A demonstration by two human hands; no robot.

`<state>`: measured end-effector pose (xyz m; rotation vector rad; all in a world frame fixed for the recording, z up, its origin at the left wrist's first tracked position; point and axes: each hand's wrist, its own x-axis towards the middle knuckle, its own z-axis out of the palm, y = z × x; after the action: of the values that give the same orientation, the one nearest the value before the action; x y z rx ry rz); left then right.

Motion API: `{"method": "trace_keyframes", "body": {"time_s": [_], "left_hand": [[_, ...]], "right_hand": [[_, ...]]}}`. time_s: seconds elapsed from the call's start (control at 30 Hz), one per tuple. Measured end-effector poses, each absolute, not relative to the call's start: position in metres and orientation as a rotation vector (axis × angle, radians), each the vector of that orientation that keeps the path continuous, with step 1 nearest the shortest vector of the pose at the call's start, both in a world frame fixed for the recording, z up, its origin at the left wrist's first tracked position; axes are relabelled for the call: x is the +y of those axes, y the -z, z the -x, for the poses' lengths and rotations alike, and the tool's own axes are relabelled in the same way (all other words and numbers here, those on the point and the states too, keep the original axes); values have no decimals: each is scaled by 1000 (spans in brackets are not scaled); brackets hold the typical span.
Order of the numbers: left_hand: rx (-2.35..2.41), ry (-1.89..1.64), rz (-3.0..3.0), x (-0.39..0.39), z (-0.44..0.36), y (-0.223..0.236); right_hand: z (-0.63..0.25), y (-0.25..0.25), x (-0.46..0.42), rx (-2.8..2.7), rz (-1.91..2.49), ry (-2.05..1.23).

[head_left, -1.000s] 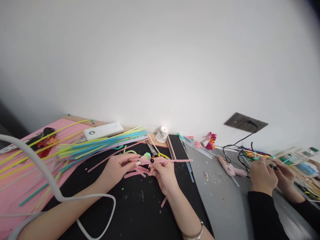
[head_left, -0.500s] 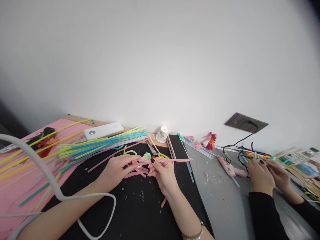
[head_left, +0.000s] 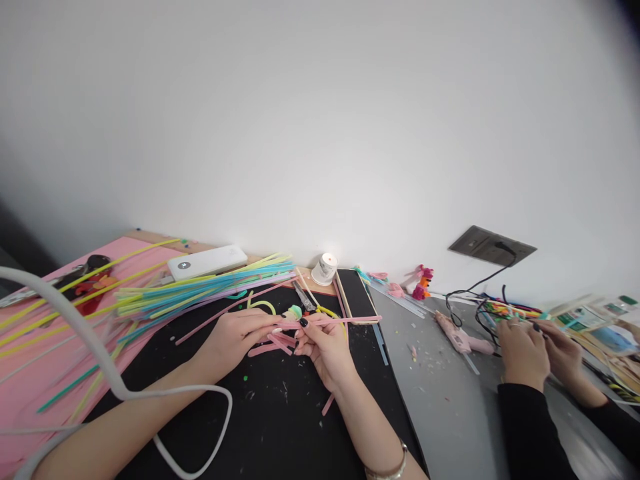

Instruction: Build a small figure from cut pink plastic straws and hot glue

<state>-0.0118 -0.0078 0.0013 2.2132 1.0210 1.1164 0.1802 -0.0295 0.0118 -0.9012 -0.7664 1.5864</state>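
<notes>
Okay, so everything's placed off the cup (head_left: 325,269) here. Closest in, well in front of it, the black mat (head_left: 270,427) is seen all speckled with crumbs, and a white cable (head_left: 220,400) is looped by the left forearm.

Then the hands. The left hand (head_left: 233,337) is held in front and to the left of the cup, the right hand (head_left: 325,347) pretty much straight in front. The pink strip (head_left: 363,320) is stretched between them, long axis running left to right across the front of the cup. It's pinched by both: thumb and fingers are closed up, no real gap, though how hard the left one's squeezing can't be told. The free end is poked out past the cup's right side, so the right hand is the nearer one to it.

Some pink pieces (head_left: 273,345) are seen just below the fingers; whether they're touched isn't clear. Farther back, a cutter (head_left: 303,298) is laid just front-left of the cup, and the bundle (head_left: 200,290) is spread off to its left.
</notes>
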Motion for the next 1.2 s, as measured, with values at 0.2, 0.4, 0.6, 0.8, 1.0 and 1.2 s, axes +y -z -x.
{"method": "trace_keyframes", "body": {"time_s": [0.2, 0.4, 0.6, 0.8, 1.0, 1.2], "left_hand": [[1005, -1106, -2191, -9, 12, -4], [1154, -1127, -2133, -11, 9, -6], [1172, -1127, -2142, -10, 11, -8], [1091, -1173, -2317, -9, 17, 0], [1053, -1202, -2419, -10, 18, 1], [983, -1211, -2483, -12, 16, -5]], "right_hand": [[-180, -12, -31, -793, 949, -1594], [-180, -12, -30, -792, 970, -1531], [-181, -13, -30, -772, 951, -1533], [-181, -15, -31, -767, 944, -1559], [-182, -13, -31, -787, 940, -1558], [-182, -15, -31, -791, 940, -1546]]}}
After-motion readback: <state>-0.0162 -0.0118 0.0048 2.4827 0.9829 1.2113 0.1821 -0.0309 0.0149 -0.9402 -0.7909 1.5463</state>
